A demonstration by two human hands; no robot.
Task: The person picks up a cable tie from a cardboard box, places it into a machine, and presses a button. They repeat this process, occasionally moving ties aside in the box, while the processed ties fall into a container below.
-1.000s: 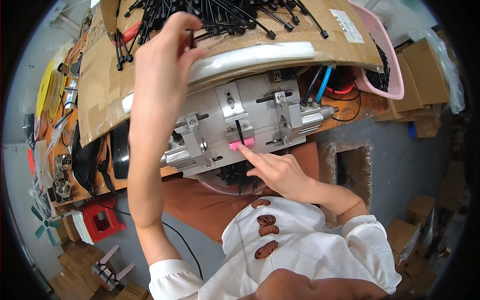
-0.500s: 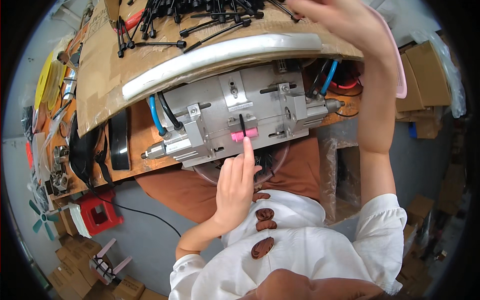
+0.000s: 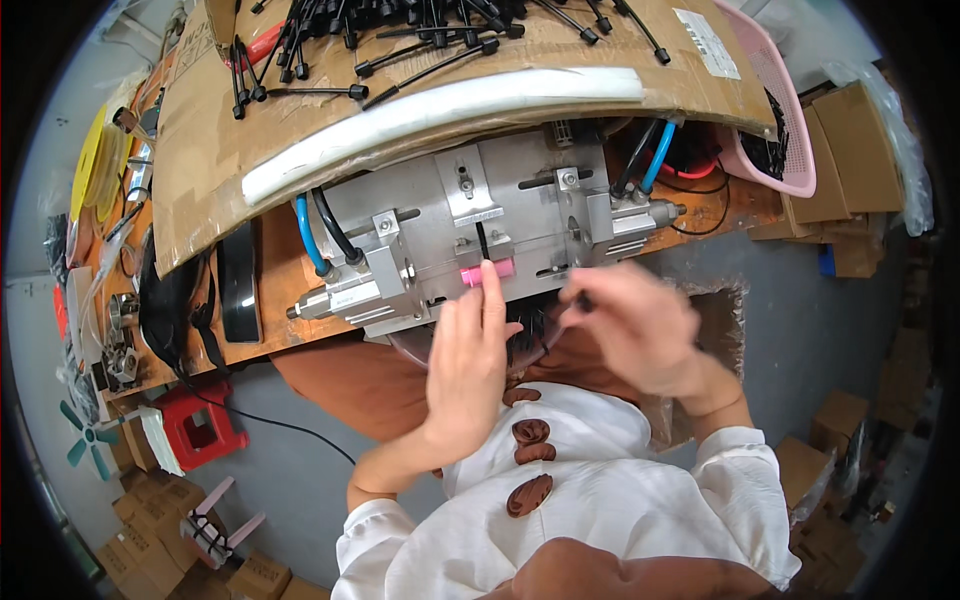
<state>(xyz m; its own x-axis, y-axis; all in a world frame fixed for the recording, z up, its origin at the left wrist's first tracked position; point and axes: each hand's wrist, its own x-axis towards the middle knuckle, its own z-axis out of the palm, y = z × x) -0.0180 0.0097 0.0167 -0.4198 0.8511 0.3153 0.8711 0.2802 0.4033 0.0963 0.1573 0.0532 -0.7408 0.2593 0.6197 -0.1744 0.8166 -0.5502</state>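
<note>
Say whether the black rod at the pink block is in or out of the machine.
In: the rod lies between the bracket and pink block; the left hand has a fingertip there.

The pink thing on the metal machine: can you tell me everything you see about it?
The pink piece is small, bright and shaped like a short bar. It looks like plastic. It lies crosswise, slightly tilted, near the front edge of the metal plate, just in front of a small metal block. The left hand has its forefinger over its middle, where a black rod runs down. That finger hides its middle.
</note>
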